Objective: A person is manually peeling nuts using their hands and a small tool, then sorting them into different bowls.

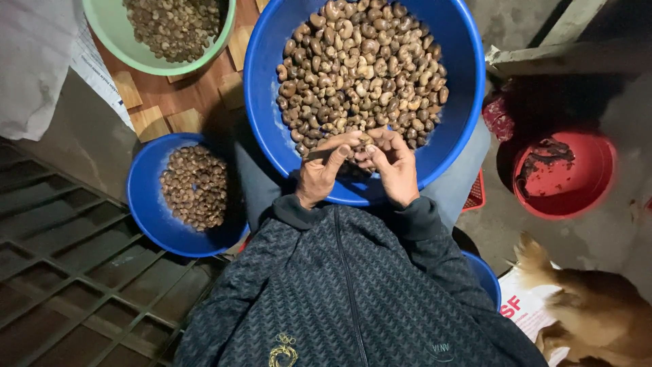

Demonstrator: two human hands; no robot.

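Note:
A large blue basin rests on my lap, heaped with brown cashew nuts. Both hands meet over its near rim. My left hand grips a small knife, its blade lying under my forefinger. My right hand pinches a single cashew nut against the blade, between the two thumbs. My dark patterned jacket sleeves cover both wrists.
A smaller blue bowl of nuts sits on the floor at my left. A green bowl of nuts stands farther off on wooden blocks. A red bowl with scraps is at my right. A tan dog lies at the lower right. A metal grate is lower left.

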